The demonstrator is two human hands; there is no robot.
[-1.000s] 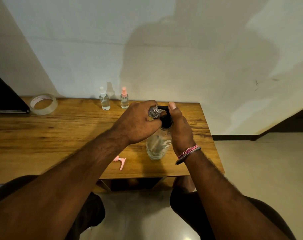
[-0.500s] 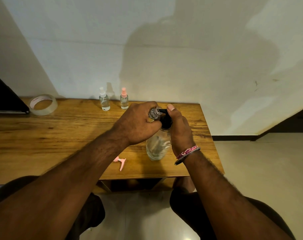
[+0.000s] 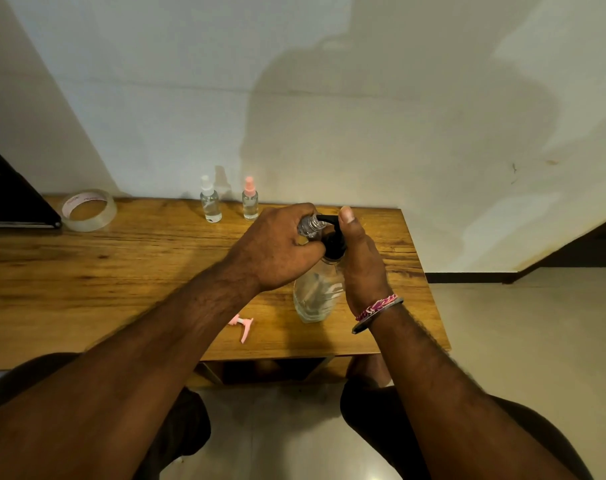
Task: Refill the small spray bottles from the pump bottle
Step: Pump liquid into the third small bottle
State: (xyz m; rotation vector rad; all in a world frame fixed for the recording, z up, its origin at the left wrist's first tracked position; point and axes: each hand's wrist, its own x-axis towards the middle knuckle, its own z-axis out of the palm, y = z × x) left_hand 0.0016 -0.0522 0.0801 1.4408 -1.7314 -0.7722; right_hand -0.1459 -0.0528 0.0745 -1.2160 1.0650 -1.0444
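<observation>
Thumb lower on clear pump bottle (image 3: 315, 296)

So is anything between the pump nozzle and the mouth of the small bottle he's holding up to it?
Nothing visible. The left hand holds the small bottle with its open mouth right at the black pump nozzle; the right hand is on the pump.

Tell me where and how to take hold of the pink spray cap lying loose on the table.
Pinch the pink spray cap by its wider head end, coming straight down from above. It lies flat on the wooden table, so its sides are exposed, while its thin dip tube would likely flex in a grip. The left arm partly covers it, so approach from the table's near edge.
</observation>
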